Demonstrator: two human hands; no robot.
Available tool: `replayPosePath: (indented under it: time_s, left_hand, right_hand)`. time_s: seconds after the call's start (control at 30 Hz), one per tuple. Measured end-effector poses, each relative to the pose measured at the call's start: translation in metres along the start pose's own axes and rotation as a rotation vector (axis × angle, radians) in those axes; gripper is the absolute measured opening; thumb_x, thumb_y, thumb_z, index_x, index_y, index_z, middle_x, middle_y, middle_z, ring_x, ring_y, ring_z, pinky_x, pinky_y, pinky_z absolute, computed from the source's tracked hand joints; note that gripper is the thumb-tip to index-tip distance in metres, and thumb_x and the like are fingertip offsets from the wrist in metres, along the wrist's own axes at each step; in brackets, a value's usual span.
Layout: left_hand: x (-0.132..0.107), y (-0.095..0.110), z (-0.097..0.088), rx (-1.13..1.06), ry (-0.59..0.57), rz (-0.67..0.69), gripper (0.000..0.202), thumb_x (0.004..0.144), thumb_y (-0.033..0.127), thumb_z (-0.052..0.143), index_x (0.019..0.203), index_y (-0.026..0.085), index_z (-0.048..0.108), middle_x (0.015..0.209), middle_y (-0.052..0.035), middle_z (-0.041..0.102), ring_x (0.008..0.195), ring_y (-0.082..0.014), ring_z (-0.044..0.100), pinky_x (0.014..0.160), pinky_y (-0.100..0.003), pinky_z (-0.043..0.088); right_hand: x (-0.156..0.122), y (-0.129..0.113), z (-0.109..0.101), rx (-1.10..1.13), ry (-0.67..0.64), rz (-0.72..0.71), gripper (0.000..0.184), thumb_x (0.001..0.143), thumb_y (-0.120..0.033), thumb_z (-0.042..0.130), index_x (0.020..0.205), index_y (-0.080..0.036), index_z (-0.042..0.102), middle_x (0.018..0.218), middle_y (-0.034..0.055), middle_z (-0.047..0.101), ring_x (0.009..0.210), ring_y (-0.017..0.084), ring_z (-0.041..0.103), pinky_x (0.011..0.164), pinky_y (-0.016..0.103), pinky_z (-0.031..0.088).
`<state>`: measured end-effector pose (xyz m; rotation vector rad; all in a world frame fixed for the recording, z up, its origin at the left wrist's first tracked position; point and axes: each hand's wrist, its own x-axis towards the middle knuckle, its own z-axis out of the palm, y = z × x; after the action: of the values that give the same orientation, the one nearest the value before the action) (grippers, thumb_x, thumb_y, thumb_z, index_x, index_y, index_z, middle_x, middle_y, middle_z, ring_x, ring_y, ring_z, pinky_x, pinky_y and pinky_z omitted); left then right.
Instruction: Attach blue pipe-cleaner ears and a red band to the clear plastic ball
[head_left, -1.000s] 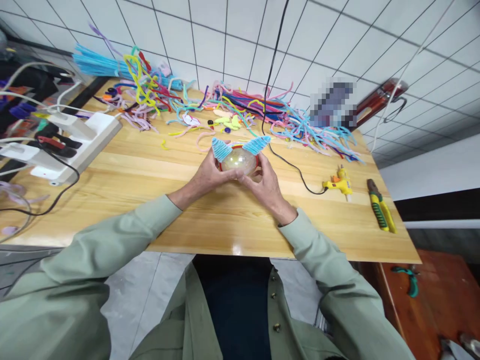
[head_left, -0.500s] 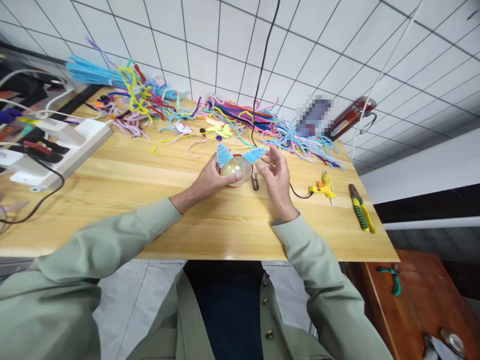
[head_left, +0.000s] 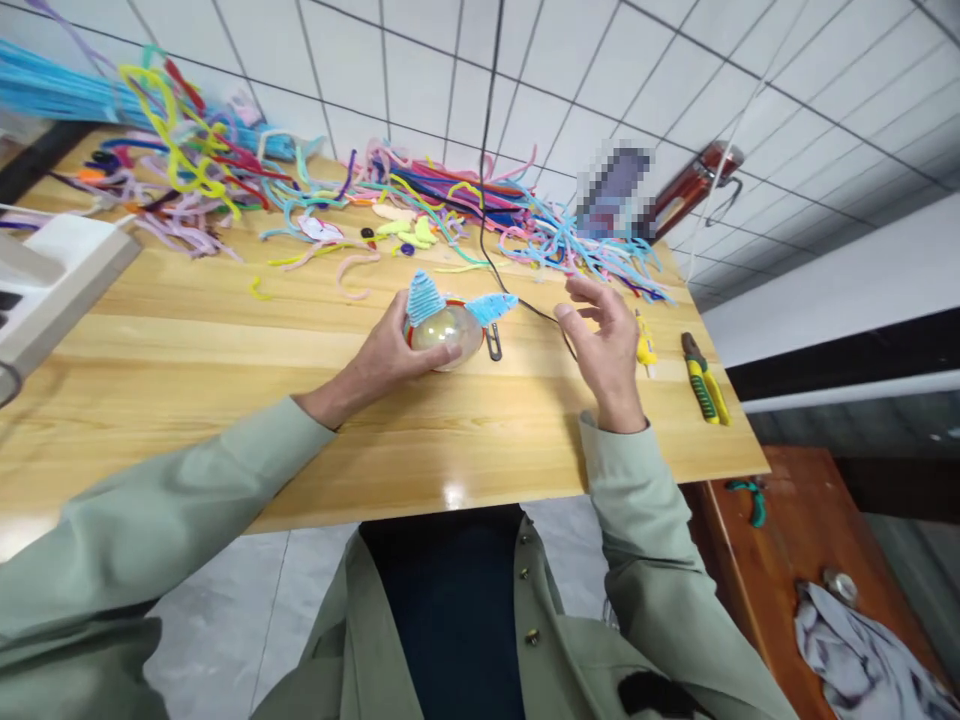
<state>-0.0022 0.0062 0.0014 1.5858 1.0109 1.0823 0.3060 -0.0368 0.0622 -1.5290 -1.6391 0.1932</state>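
My left hand is closed around a clear plastic ball with a red rim and two blue pipe-cleaner ears, holding it on the wooden table. My right hand hovers to the right of the ball, fingers apart and holding nothing, just in front of a yellow glue gun. A small metal clip lies on the table beside the ball.
A heap of coloured pipe cleaners runs along the table's far edge. A black cable hangs down across it. Yellow-green pliers lie at the right edge, a white power strip at the left. A brown side table carries a cloth.
My right hand has let go of the ball and moved right toward the glue gun. The left hand keeps holding the ball. The camera has shifted right.
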Motion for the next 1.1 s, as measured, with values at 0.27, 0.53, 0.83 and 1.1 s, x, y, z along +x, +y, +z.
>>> replayPosePath:
  time_s: [0.27,0.53,0.83,1.1]
  left_hand:
    - [0.0,-0.025,-0.007,-0.046,0.058,0.086,0.086,0.06,0.057,0.11,0.129,0.025,0.069,0.126,-0.0083,0.08,0.116,-0.0354,0.076,0.11,-0.053,0.063]
    - [0.0,-0.015,-0.002,-0.157,0.09,-0.003,0.086,0.067,0.07,0.102,0.128,0.019,0.069,0.133,-0.0169,0.08,0.126,-0.0369,0.077,0.113,-0.053,0.063]
    - [0.0,-0.003,0.0,-0.313,0.02,-0.038,0.081,0.072,0.072,0.097,0.127,0.019,0.073,0.132,-0.0168,0.083,0.125,-0.0367,0.08,0.116,-0.054,0.063]
    - [-0.002,-0.013,-0.004,-0.178,0.115,0.006,0.09,0.067,0.066,0.102,0.132,0.019,0.061,0.139,-0.0177,0.077,0.135,-0.0357,0.074,0.12,-0.052,0.059]
  right_hand:
    - [-0.027,0.076,-0.083,-0.413,0.171,0.517,0.041,0.097,-0.032,0.067,0.13,-0.009,0.074,0.137,0.022,0.08,0.121,0.028,0.077,0.108,0.04,0.059]
    - [-0.007,0.079,-0.07,-0.72,-0.015,0.771,0.054,0.107,-0.055,0.067,0.131,-0.008,0.077,0.124,0.0326,0.081,0.124,0.045,0.076,0.108,0.056,0.054]
    - [-0.008,0.072,-0.058,-0.783,-0.178,0.728,0.055,0.114,-0.049,0.05,0.152,-0.018,0.075,0.137,0.0311,0.08,0.128,0.045,0.075,0.106,0.054,0.054]
    - [-0.002,0.075,-0.054,-0.853,-0.106,0.757,0.052,0.115,-0.049,0.049,0.143,-0.012,0.072,0.133,0.0321,0.079,0.13,0.044,0.075,0.11,0.057,0.054]
